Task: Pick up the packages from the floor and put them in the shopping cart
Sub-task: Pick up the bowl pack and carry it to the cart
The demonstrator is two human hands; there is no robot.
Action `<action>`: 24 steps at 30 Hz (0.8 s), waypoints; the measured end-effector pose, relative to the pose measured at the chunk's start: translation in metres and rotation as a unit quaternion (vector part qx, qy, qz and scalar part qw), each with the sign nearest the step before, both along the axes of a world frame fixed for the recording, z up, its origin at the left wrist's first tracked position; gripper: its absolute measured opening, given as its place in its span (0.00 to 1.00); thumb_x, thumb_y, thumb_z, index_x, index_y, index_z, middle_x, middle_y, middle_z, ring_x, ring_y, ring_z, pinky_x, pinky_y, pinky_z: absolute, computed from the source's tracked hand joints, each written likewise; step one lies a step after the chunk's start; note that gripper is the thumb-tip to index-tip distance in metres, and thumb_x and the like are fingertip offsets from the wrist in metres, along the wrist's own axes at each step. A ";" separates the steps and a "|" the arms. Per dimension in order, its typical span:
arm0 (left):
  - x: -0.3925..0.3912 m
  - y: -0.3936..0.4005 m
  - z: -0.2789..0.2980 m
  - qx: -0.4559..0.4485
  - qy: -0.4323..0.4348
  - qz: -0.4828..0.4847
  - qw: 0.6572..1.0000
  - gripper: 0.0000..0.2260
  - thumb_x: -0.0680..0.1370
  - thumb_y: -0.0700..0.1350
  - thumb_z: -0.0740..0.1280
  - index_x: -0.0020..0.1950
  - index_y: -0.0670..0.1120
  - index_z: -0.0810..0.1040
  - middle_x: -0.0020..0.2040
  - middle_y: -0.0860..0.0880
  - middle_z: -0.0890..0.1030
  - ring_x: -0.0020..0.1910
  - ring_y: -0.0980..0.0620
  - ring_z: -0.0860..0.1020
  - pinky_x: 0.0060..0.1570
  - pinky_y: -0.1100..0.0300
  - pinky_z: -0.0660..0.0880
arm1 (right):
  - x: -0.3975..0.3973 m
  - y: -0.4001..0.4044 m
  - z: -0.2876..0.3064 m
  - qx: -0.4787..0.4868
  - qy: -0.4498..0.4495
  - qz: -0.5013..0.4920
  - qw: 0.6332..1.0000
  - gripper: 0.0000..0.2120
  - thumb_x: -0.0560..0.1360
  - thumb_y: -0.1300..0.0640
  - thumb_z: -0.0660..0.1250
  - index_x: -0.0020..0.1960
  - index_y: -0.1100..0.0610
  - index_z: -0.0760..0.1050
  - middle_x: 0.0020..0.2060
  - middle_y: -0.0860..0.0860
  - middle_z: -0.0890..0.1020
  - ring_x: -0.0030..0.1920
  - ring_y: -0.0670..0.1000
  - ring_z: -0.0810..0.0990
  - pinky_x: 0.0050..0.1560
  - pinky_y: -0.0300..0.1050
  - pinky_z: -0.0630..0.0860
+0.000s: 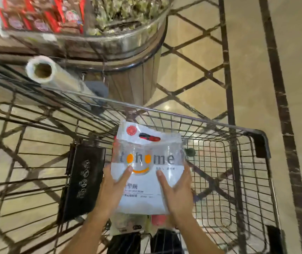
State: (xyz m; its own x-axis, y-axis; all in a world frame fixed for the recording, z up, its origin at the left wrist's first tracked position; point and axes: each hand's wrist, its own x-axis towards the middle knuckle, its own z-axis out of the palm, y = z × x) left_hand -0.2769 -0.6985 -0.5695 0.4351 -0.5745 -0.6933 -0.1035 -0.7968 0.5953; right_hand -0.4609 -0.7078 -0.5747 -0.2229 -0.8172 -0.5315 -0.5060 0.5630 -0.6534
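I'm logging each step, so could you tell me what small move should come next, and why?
Probably lower the white package into the cart and let go: the left hand and right hand hold it by its sides, already above the wire basket.

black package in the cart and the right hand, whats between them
In the head view, the left hand and the white plastic package it helps hold lie between the black package and the right hand, over the cart.

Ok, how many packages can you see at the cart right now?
2 clear: a white package held by both hands over the cart, and a black package in the basket to its left. More seem hidden beneath the white one.
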 end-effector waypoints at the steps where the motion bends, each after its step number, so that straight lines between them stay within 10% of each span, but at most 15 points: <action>1: 0.002 0.000 -0.005 -0.003 -0.006 0.005 1.000 0.19 0.80 0.53 0.73 0.64 0.52 0.68 0.53 0.60 0.78 0.46 0.62 0.77 0.43 0.64 0.71 | 0.002 -0.002 -0.004 0.003 -0.002 0.000 1.000 0.56 0.65 0.19 0.62 0.83 0.47 0.52 0.79 0.52 0.66 0.77 0.56 0.68 0.72 0.60 0.71; 8: 0.013 -0.001 0.000 0.016 -0.031 -0.034 0.999 0.24 0.77 0.61 0.73 0.67 0.54 0.70 0.54 0.57 0.80 0.47 0.63 0.79 0.37 0.73 0.72 | 0.001 -0.007 -0.003 0.007 -0.028 -0.015 0.999 0.56 0.63 0.18 0.67 0.81 0.45 0.55 0.75 0.51 0.69 0.75 0.55 0.71 0.71 0.62 0.72; 13: 0.033 -0.004 0.045 0.002 -0.133 -0.124 0.983 0.47 0.71 0.78 0.64 0.83 0.51 0.62 0.78 0.45 0.71 0.76 0.43 0.70 0.73 0.42 0.69 | -0.008 -0.022 0.041 -0.032 0.047 0.050 0.997 0.60 0.64 0.18 0.60 0.84 0.52 0.50 0.82 0.56 0.58 0.82 0.58 0.56 0.79 0.61 0.59; 24: 0.137 0.035 0.262 -0.076 -0.546 -0.172 0.816 0.42 0.75 0.77 0.53 0.75 0.48 0.77 0.73 0.40 0.77 0.73 0.38 0.73 0.73 0.38 0.66 | 0.091 -0.108 0.212 -0.280 0.130 0.344 0.887 0.45 0.74 0.23 0.50 0.81 0.50 0.63 0.79 0.53 0.69 0.78 0.60 0.66 0.75 0.62 0.66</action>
State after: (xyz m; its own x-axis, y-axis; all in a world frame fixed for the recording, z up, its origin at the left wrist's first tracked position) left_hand -0.1396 -0.6630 -0.3075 0.5409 -0.8362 0.0904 -0.8407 -0.5345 0.0866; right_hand -0.3696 -0.8160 -0.3625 0.3755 -0.9268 -0.0023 -0.7781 -0.3139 -0.5441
